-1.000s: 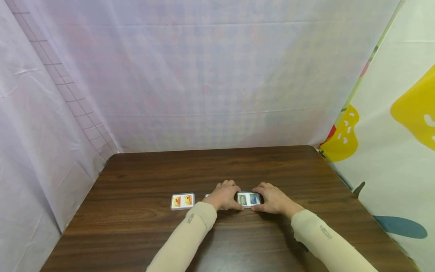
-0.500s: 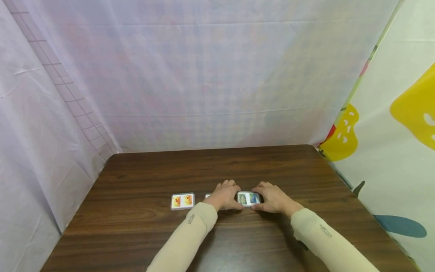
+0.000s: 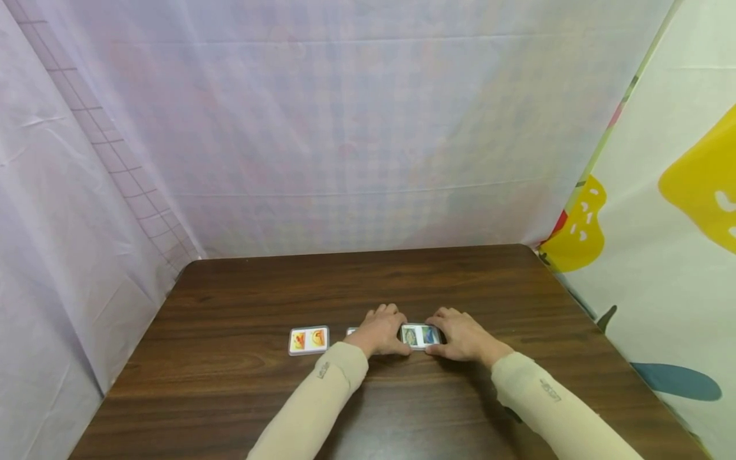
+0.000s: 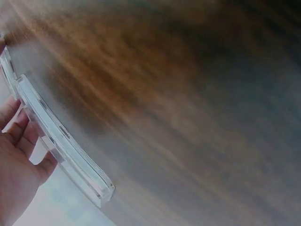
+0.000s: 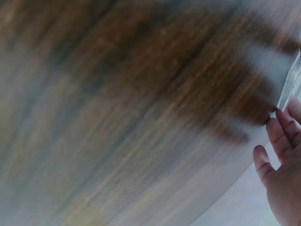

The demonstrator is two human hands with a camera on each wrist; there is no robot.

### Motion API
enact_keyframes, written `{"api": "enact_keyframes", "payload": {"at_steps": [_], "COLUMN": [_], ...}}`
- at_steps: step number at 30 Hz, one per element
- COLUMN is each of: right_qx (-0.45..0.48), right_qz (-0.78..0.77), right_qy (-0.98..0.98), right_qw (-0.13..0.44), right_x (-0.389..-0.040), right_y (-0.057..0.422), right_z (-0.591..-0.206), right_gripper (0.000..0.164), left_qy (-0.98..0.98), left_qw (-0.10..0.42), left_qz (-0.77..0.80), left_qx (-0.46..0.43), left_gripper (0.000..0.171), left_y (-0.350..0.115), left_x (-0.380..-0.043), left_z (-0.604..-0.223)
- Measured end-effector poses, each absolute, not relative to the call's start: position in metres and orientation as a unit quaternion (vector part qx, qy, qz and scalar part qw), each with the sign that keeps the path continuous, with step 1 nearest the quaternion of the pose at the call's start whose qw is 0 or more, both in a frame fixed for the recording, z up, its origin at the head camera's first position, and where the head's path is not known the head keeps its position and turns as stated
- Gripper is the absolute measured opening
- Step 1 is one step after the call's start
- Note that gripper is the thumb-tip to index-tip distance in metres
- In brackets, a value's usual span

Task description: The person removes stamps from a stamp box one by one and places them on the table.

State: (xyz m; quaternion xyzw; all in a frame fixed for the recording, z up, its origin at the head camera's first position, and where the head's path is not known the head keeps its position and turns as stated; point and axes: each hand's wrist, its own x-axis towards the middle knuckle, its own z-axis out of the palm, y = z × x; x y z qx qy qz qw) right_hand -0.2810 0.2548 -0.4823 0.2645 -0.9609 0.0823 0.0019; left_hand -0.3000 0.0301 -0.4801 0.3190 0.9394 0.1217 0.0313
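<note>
- Sleeves in pale cream rise from the bottom edge of the head view, nearest to you.
- Your left hand, just right of centre in the lower half, has thumb and forefinger bent close around the left end of the picture card, which lies between your two hands.
- Your right hand mirrors it at the card's right end, thumb at the lower edge, forefinger at the upper, spread only about as wide as the card.
- Expect that card to be light and stiff, its clear casing slick and perhaps liable to crack if flexed; take it by the end corners, off the printed pictures.
- Under or beside your left hand, a second card shows only a sliver.
- Further left, a third card with two orange pictures lies flat, just beside your left sleeve.
- Beyond, the brown tabletop runs up to a pale curtain filling the upper frame.
</note>
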Motion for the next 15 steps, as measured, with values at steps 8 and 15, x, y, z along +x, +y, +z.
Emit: {"api": "enact_keyframes", "payload": {"at_steps": [8,15], "right_qx": [0.256,0.268], "right_qz": [0.106,0.103], "right_qy": [-0.961,-0.958], "right_qw": [-0.008,-0.003], "right_x": [-0.2820,-0.2820], "right_y": [0.2565,0.2572], "right_z": [-0.4830,-0.4829], "right_gripper": [0.065,0.062], "left_qy": [0.940,0.941], "left_qw": [0.034,0.039], "left_qz": [0.117,0.118], "left_qx": [0.317,0.316], "left_gripper": [0.057,0.055], "left_y": [0.0299,0.0295], "left_x": [-0.2992,-0.2995], "left_z": [-0.4798,-0.4789]}}
